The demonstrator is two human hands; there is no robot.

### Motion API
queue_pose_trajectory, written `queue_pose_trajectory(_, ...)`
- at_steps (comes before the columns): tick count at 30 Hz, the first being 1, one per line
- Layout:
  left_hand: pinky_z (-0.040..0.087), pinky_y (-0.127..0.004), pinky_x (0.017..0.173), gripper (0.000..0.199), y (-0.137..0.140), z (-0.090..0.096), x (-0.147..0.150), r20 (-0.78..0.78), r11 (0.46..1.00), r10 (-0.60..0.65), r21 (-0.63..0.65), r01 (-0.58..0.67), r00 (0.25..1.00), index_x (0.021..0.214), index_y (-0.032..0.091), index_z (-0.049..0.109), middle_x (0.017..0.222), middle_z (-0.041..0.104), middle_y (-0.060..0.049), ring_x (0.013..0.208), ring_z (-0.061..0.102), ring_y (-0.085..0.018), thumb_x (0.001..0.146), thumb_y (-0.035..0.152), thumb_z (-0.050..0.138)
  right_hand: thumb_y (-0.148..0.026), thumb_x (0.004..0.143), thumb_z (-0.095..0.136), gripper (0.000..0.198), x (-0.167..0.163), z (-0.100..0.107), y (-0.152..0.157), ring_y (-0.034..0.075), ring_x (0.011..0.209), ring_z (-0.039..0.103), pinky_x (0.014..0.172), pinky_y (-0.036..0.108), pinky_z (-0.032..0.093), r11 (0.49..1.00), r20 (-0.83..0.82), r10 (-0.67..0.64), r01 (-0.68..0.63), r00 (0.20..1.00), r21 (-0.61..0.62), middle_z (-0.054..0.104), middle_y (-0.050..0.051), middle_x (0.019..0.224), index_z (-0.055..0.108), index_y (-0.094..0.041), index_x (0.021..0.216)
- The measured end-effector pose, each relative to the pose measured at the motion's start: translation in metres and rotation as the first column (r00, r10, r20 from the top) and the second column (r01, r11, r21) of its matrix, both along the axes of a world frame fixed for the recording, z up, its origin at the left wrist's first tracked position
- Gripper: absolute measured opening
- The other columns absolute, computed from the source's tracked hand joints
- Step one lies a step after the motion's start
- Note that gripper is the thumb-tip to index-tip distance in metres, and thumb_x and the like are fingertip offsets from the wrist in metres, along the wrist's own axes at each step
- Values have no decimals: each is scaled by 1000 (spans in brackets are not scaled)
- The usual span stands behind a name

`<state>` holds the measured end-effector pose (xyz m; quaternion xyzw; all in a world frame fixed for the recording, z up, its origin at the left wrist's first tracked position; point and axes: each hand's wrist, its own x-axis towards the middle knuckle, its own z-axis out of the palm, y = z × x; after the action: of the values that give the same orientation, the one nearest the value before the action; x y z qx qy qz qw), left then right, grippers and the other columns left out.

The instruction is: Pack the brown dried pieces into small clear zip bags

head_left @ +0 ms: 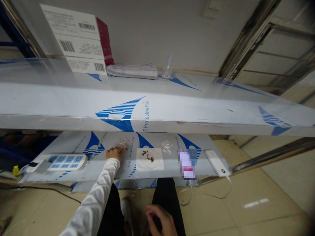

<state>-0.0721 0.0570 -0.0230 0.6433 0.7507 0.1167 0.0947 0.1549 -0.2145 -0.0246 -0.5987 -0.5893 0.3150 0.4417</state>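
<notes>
A lower shelf (171, 167) in blue-printed film spans the frame's centre, beneath a wider upper shelf (184, 108). Just below centre, brown pieces (152, 160) lie on a white napkin (157, 164), which I judge keeps them together and off the film. To its left, the left hand (115, 153) is at a crinkled clear bag (124, 143); I cannot tell whether it grips. The right hand (161, 221), bottom centre, curls loosely, holding nothing I can see.
</notes>
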Motion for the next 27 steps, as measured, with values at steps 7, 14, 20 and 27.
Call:
queue_pose_trajectory(7, 48, -33, 87, 36, -69, 28, 26, 161, 945, -34, 327, -21, 986, 99, 19, 72, 110, 70, -9, 102, 63, -23, 91, 35, 41, -42, 85, 56, 26, 1, 32, 26, 17, 74, 69, 69, 20, 55, 994, -139, -94, 102, 986, 51, 73, 6, 82, 72, -22, 92)
queue_pose_trajectory(14, 52, -39, 89, 24, -204, 47, 103, 585, 812, -397, 583, -27, 707, 101, 28, 72, 103, 72, -5, 95, 67, -24, 83, 25, 57, -43, 85, 56, 40, -23, 96, 67, 27, 102, 65, 84, 34, 56, 988, -430, -150, 117, 890, -103, 69, 13, 112, 68, -15, 110)
queue_pose_trajectory(20, 50, -37, 92, 28, -219, 69, 115, 911, 966, -214, 250, -59, 353, 97, 20, 73, 105, 71, -10, 102, 64, -26, 80, 38, 59, -40, 90, 49, 41, -22, 94, 53, 26, 114, 59, 97, 38, 48, 993, -357, -85, 52, 930, -101, 62, 11, 122, 62, -17, 121)
queue_pose_trajectory(27, 54, -28, 76, 36, -209, 75, 117, 996, 996, 90, -90, 12, 3, 81, 14, 72, 78, 73, -7, 80, 68, -21, 67, 47, 72, -30, 93, 45, 40, -10, 81, 37, 23, 126, 47, 106, 40, 38, 998, -191, 67, -66, 979, 13, 50, 8, 136, 52, -22, 131)
